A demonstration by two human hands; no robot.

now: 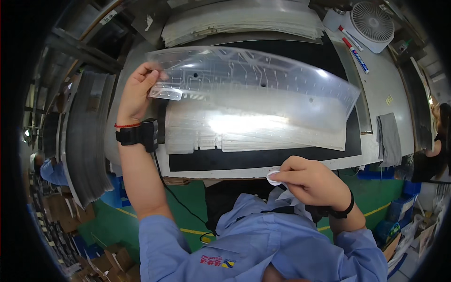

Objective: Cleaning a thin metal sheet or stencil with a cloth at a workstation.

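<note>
My left hand [139, 89] pinches the left end of a clear plastic sheet [263, 70] printed with fine circuit-like lines. The sheet is tilted and bowed, its far edge raised. Under it lies a stack of similar translucent sheets [282, 138] on a black mat [235, 161], partly hidden and bright with glare. Near the table's front edge my right hand [310, 182] is closed, thumb and fingers pinching a small white round pad [273, 177]. The pad is apart from the sheet.
Another pile of clear sheets [239, 21] stands at the back. To the far right are a white fan [372, 23] and markers [355, 55]; a grey cloth [389, 138] hangs over the right edge. Tall sheet stacks [87, 127] stand left. A cable [176, 199] runs from my left wrist.
</note>
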